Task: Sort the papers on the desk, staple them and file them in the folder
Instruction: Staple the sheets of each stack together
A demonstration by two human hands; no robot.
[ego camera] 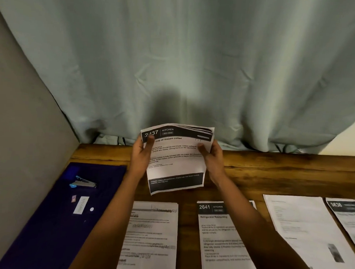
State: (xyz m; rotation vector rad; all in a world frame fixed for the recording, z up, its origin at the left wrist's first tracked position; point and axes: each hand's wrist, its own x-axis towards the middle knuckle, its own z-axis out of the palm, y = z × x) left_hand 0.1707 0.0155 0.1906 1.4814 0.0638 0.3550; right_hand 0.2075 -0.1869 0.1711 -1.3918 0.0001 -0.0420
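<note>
A small stack of printed sheets (pixel 176 158), its top page headed "2437 KITCHEN", is held upright above the wooden desk (pixel 272 169). My left hand (pixel 141 153) grips its left edge with the thumb on the front. My right hand (pixel 211 156) grips the right edge the same way. Several more paper piles lie flat on the desk below: one under my left forearm (pixel 154 235), a page headed "2641" (pixel 223 238), a white page (pixel 302 227) and a page headed "3638" (pixel 348 219). A dark blue folder (pixel 53 220) lies at the left, with a blue stapler (pixel 83 183) on it.
A small white box (pixel 81 205) and tiny items lie on the folder. A pale green curtain (pixel 185 63) hangs behind the desk, and a grey wall (pixel 16 127) closes the left side.
</note>
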